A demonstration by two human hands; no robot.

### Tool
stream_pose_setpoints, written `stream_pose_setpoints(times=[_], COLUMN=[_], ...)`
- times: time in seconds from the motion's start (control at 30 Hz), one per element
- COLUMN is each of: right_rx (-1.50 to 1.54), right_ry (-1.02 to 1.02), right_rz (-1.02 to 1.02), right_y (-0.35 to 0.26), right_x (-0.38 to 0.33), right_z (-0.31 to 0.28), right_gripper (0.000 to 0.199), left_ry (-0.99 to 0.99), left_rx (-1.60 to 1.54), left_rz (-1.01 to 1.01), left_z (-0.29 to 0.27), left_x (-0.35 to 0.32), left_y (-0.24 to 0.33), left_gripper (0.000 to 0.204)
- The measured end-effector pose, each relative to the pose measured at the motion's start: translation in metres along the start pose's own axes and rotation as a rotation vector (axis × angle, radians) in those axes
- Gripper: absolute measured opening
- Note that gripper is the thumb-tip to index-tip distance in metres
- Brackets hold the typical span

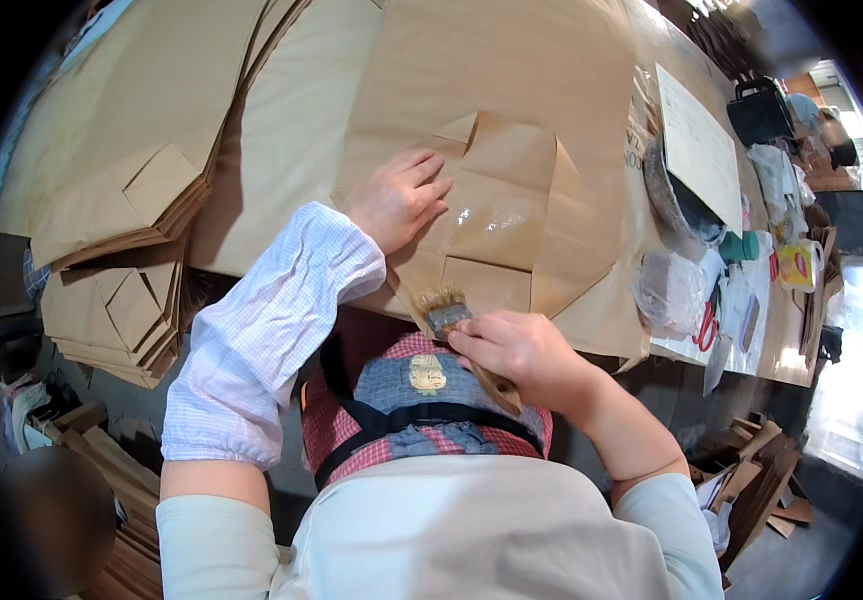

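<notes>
A large brown paper bag [497,60] lies flat before me, its near end folded into a bottom with open flaps. Wet, shiny glue [477,222] glistens on the middle of that folded end. My left hand [402,200] rests on the paper at the left of the folds, fingers stretched and holding nothing. In my right hand [522,355] is a flat paintbrush [446,312], gripped round its wooden handle. Its bristles point away from me, over the bag's near edge; whether they touch the paper I cannot tell.
Stacks of folded brown paper bags [117,215] hang over the table's left edge. To the right stand a dark basin [677,195] partly under a white board [700,150], red-handled scissors [709,325] and a yellow packet [798,266]. Cardboard scraps [757,480] lie on the floor at right.
</notes>
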State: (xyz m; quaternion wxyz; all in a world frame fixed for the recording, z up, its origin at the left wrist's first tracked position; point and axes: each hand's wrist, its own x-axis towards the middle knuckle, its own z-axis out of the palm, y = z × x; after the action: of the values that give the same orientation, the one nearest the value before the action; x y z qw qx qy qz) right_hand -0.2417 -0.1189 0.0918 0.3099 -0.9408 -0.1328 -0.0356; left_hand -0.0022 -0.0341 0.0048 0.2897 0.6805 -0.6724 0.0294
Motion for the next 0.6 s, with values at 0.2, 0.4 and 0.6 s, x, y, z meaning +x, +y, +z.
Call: stream_pose_setpoints(times=[0.2, 0.4, 0.6], right_rx=[0.011, -0.079, -0.052], right_ry=[0.013, 0.287, 0.306], right_rz=[0.087, 0.254, 0.191], right_y=[-0.015, -0.031, -0.015], right_x=[-0.041, -0.069, -0.066], right_z=[-0.004, -0.040, 0.006], right_gripper=[0.030, 0.027, 0.023], left_ry=[0.018, -0.006, 0.010], left_rx=[0.027, 0.095, 0.075], left_rz=[-0.003, 0.005, 0.003], left_z=[0.004, 0.000, 0.005], left_x=[0.003, 0.000, 0.003], left_y=[0.007, 0.005, 0.004], left_gripper=[0.031, 0.032, 0.033])
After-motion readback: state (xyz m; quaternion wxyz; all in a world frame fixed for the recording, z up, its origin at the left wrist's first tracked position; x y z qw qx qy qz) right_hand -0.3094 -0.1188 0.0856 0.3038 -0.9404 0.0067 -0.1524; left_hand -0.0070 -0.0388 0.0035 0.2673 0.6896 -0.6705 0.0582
